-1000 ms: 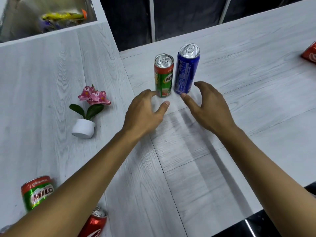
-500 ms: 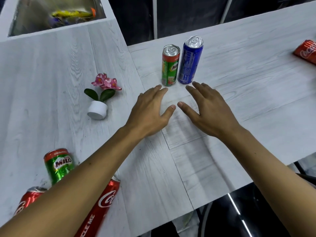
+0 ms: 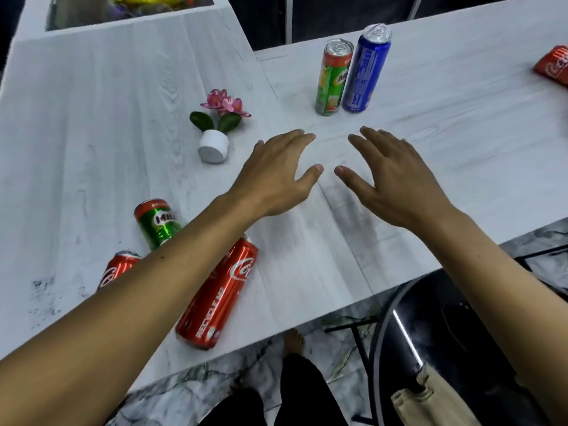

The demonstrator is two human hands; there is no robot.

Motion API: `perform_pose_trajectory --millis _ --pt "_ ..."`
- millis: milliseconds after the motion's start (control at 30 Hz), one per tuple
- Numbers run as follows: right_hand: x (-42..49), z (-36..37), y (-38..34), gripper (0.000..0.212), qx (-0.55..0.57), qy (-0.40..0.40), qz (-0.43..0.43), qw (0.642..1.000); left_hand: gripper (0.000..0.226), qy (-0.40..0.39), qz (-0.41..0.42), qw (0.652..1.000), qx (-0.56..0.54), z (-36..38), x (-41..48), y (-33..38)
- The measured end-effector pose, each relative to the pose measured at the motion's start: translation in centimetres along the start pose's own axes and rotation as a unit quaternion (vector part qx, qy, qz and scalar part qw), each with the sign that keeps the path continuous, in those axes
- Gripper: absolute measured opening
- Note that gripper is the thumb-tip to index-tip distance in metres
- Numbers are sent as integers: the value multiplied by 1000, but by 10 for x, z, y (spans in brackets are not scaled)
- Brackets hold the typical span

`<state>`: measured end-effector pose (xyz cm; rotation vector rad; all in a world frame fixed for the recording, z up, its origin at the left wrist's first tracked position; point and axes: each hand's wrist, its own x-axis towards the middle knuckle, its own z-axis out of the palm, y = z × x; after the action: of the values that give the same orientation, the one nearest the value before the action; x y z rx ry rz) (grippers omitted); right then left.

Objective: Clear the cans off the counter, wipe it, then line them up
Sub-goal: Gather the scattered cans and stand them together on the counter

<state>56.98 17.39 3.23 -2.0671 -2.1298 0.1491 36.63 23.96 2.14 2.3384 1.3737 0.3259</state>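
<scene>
A green Milo can point(image 3: 333, 78) and a taller blue can point(image 3: 366, 69) stand upright side by side, touching, at the back of the white counter point(image 3: 461, 142). My left hand point(image 3: 276, 173) and my right hand point(image 3: 396, 176) hover open and empty just in front of them, palms down. Under my left forearm lie a green Milo can point(image 3: 156, 222), a long red Coca-Cola can point(image 3: 219, 295) and a second red can point(image 3: 118, 267), partly hidden. Another red can point(image 3: 553, 66) lies at the right edge.
A small white pot with pink flowers point(image 3: 216, 130) stands left of my hands. Dark smudges point(image 3: 43, 290) mark the counter at the lower left. A sink point(image 3: 123, 10) with items sits at the back left. A black chair point(image 3: 430, 333) stands by the counter's front edge.
Both hands have pulled back from the two upright cans toward me. The view has tilted down, bringing the lying cans, the counter's front edge and the floor into sight.
</scene>
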Motion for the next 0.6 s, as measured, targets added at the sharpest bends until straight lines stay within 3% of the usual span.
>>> perform_pose_trajectory --millis 600 --pt "-101 22 -122 71 1 37 3 999 58 53 14 998 -18 -37 -154 -30"
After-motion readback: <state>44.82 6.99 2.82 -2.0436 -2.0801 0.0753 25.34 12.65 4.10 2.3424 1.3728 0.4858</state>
